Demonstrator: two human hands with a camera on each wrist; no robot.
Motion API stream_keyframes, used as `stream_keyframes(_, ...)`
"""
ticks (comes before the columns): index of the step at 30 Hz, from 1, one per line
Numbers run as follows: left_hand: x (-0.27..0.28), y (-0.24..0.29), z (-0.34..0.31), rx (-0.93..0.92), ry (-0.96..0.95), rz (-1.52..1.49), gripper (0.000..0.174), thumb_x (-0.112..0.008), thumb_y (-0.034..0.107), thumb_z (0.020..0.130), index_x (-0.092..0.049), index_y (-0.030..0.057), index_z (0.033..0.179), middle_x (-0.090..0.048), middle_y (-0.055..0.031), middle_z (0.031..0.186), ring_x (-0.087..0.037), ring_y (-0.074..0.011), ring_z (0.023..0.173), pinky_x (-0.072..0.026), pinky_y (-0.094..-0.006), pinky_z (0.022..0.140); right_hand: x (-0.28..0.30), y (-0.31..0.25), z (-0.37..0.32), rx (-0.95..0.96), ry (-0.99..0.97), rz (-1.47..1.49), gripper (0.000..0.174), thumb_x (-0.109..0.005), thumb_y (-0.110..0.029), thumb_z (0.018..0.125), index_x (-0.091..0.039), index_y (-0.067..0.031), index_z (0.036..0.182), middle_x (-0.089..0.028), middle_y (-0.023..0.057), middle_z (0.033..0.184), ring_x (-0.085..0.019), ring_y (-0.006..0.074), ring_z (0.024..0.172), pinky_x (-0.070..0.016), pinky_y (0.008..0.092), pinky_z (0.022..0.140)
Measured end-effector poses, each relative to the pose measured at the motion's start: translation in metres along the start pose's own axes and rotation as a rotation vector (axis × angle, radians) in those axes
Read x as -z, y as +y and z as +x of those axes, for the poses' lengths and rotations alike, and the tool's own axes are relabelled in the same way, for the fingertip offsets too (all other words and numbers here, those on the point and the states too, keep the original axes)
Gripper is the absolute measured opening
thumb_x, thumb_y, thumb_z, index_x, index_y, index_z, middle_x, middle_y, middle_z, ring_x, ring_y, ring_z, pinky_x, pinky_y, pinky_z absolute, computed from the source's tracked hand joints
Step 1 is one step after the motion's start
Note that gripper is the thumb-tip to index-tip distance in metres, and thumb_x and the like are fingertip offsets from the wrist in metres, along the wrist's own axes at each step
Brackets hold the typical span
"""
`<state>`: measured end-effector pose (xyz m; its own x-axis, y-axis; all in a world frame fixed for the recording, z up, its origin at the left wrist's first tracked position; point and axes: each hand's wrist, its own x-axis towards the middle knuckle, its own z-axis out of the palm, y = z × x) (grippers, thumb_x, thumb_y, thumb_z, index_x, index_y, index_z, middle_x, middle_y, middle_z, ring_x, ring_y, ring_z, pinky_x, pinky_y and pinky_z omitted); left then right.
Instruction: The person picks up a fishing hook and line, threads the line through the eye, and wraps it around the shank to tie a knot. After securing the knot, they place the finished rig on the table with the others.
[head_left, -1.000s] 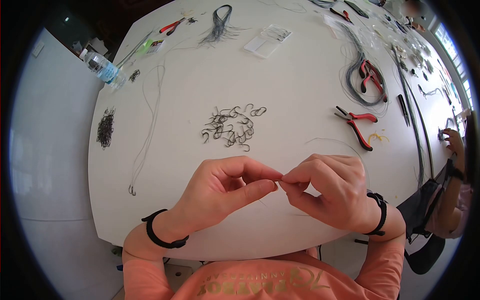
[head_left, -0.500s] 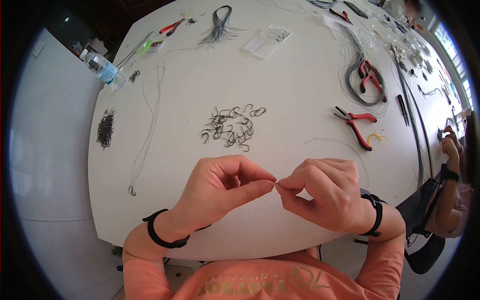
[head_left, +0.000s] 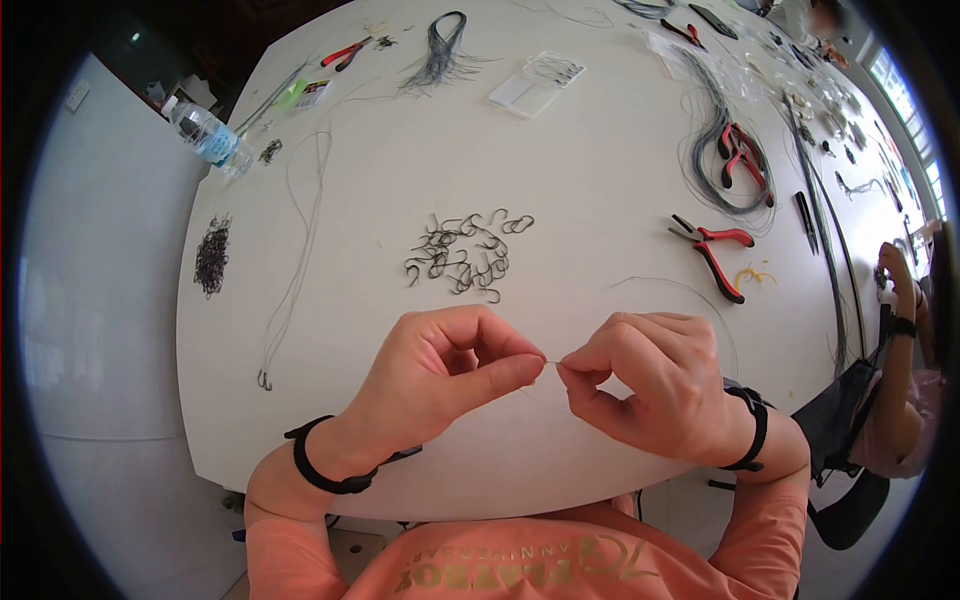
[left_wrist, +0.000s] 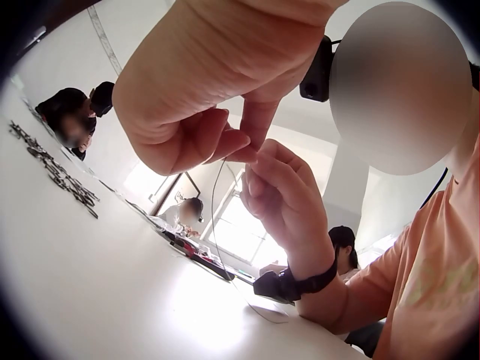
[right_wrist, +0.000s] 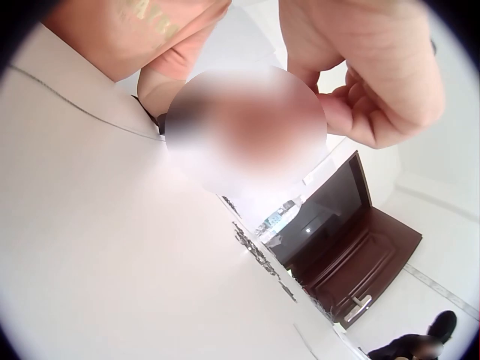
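Observation:
Over the table's near side, my left hand (head_left: 440, 365) pinches a thin fishing line between thumb and forefinger. Facing it, my right hand (head_left: 650, 380) pinches the same line, thumb against curled forefinger. A short stretch of it spans the small gap between the two sets of fingertips. In the left wrist view, the fishing line (left_wrist: 215, 217) hangs from the fingers in a curve toward the table. What lies inside the fingertips is hidden. Beyond the hands is a loose pile of dark fish hooks (head_left: 465, 252).
Red-handled pliers (head_left: 715, 255) lie at right, near yellow scraps (head_left: 757, 274). A denser hook pile (head_left: 212, 257) and a looped line with a hook (head_left: 265, 380) are at left. Farther back are a water bottle (head_left: 210, 138), a clear plastic box (head_left: 537, 83) and a line bundle (head_left: 440, 50).
Both hands have shifted slightly left. The fingertips have drawn a little apart, so thin line now shows between them. At right, another person's hand has moved.

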<state>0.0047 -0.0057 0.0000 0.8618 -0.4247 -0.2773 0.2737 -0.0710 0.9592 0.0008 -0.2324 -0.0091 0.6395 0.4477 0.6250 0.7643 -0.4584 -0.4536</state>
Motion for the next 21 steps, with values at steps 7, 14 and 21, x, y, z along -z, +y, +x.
stream_keyframes(7,0.001,0.001,-0.001,-0.01,0.012,-0.011,0.01,-0.076,0.013,0.093,-0.073,0.0039,0.093,-0.069,0.0044,0.081,-0.046,0.0047,0.059,-0.0341,-0.0152,0.051,0.014,-0.004,0.007,-0.105,-0.014,0.029,0.023,-0.078,-0.007,0.073,-0.058,-0.0084,0.082,-0.058,0.0001,0.066,-0.06,0.0155,0.052,-0.0428,0.0285,0.044)
stream_keyframes(14,-0.002,0.0,-0.002,-0.016,-0.001,-0.052,0.01,-0.075,0.012,0.094,-0.072,0.0032,0.095,-0.07,0.0028,0.083,-0.051,0.0037,0.063,-0.0375,-0.0148,0.054,0.005,-0.003,0.0,-0.051,-0.074,0.02,0.019,-0.076,-0.004,0.077,-0.059,-0.0086,0.084,-0.058,0.0016,0.068,-0.059,0.0183,0.052,-0.0429,0.0304,0.044)
stream_keyframes(21,-0.001,0.006,-0.004,0.049,-0.038,-0.034,0.008,-0.074,0.01,0.094,-0.072,0.0024,0.094,-0.072,0.0003,0.086,-0.059,-0.0022,0.073,-0.0462,-0.019,0.065,0.015,-0.001,0.005,-0.028,-0.213,0.077,0.017,-0.076,-0.008,0.08,-0.059,-0.0081,0.084,-0.06,0.0026,0.068,-0.061,0.021,0.054,-0.0457,0.0319,0.047)
